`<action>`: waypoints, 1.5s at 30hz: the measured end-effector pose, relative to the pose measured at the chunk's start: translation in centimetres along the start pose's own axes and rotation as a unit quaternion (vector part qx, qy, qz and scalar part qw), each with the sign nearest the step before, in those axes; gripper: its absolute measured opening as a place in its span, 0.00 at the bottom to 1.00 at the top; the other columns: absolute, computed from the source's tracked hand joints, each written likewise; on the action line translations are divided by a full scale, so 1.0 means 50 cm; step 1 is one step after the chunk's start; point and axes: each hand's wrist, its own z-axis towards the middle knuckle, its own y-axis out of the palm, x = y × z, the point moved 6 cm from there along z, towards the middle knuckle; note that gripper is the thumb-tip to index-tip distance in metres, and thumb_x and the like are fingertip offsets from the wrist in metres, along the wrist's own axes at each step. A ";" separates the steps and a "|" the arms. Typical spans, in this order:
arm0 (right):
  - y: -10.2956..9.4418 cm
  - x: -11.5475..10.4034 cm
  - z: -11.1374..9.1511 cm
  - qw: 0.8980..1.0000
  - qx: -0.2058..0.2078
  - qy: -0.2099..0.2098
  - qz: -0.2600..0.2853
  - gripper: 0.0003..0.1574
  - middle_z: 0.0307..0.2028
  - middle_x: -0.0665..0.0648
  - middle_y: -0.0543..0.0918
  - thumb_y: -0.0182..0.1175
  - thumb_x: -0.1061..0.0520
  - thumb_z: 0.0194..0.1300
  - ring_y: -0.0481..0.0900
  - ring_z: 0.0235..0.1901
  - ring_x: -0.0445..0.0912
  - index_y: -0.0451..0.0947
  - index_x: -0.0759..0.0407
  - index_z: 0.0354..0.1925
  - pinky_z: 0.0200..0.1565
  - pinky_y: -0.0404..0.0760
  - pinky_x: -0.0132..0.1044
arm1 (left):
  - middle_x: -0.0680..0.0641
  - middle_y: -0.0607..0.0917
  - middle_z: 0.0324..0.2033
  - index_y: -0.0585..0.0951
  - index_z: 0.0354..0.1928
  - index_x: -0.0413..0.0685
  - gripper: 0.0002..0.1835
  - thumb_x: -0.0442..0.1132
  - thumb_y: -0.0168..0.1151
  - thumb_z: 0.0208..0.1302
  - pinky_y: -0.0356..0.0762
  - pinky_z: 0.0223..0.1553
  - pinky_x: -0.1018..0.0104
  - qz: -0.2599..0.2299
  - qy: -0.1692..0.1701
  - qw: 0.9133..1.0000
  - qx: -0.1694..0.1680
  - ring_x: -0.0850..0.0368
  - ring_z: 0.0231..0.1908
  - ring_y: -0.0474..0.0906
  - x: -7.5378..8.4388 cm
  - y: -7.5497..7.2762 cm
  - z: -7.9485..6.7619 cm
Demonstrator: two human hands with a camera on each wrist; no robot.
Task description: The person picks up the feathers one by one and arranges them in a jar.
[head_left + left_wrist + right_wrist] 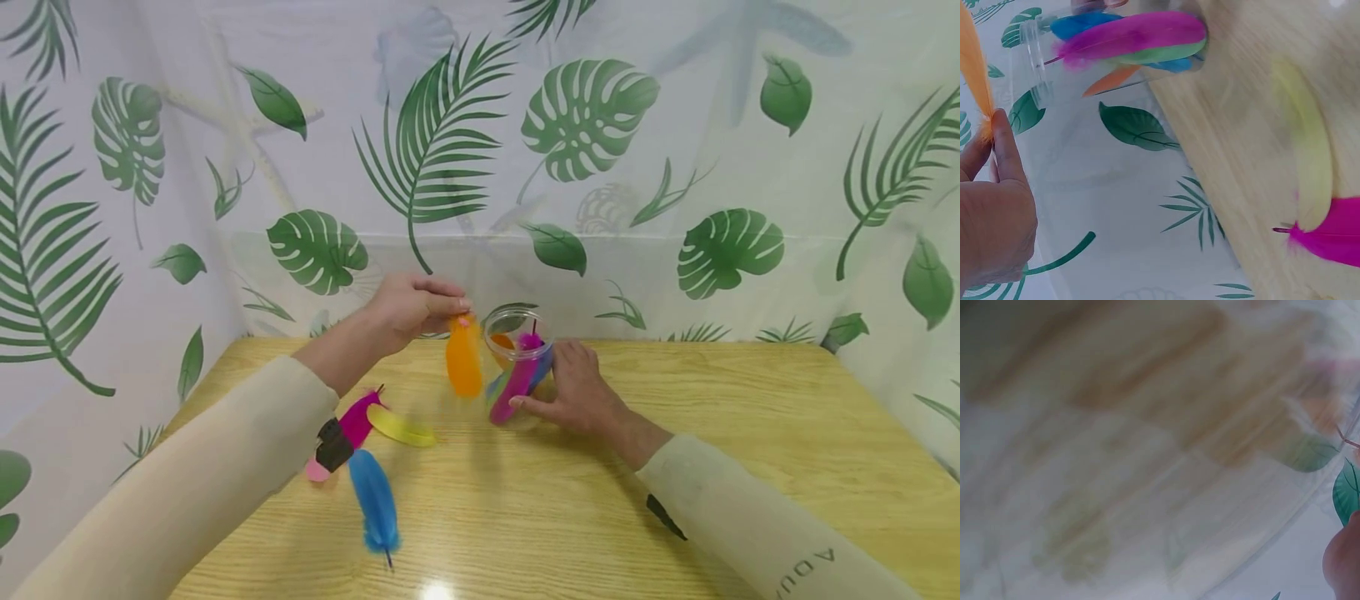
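Orange feather point(464, 360) in L hand point(407, 312)

Glossy jar point(501, 354), wood-grained table point(750, 408)

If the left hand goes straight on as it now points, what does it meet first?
The left hand, pinching an orange feather, would probably meet the rim of the clear jar first. Depth is unclear in the head view, so it might pass above or behind instead.

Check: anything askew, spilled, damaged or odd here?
Nothing looks damaged: left hand pinches an orange feather, right hand holds the jar, loose feathers lie on the table. Odd: right wrist view mostly blurred, so little shows there.
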 end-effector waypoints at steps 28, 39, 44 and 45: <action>0.015 -0.006 -0.004 0.995 -0.037 -0.040 0.084 0.54 0.63 0.57 0.71 0.67 0.33 0.58 0.63 0.62 0.53 0.58 0.55 0.71 0.66 0.60 0.56 | 0.42 0.84 0.36 0.82 0.49 0.33 0.16 0.29 0.71 0.58 0.86 0.38 0.65 -0.030 0.102 0.975 0.194 0.50 0.36 0.88 0.043 -0.003 0.041; 0.012 -0.004 -0.002 0.994 -0.032 -0.045 0.091 0.53 0.65 0.56 0.71 0.67 0.34 0.58 0.63 0.64 0.53 0.59 0.53 0.72 0.68 0.58 0.57 | 0.42 0.84 0.35 0.82 0.47 0.32 0.15 0.28 0.71 0.58 0.86 0.41 0.61 0.014 0.124 0.984 0.127 0.51 0.34 0.87 0.032 0.036 0.043; 0.010 -0.004 -0.002 0.994 -0.033 -0.043 0.090 0.53 0.65 0.57 0.71 0.67 0.34 0.58 0.63 0.64 0.53 0.59 0.54 0.71 0.68 0.58 0.57 | 0.41 0.85 0.38 0.82 0.48 0.33 0.15 0.31 0.71 0.59 0.86 0.43 0.60 0.037 0.112 0.989 0.085 0.48 0.39 0.88 0.022 0.057 0.038; 0.010 -0.004 -0.002 0.994 -0.034 -0.044 0.089 0.53 0.65 0.57 0.71 0.67 0.34 0.58 0.63 0.63 0.53 0.59 0.55 0.71 0.68 0.58 0.57 | 0.41 0.85 0.38 0.82 0.48 0.33 0.15 0.31 0.70 0.60 0.85 0.44 0.60 0.040 0.110 0.990 0.083 0.48 0.39 0.88 0.020 0.058 0.038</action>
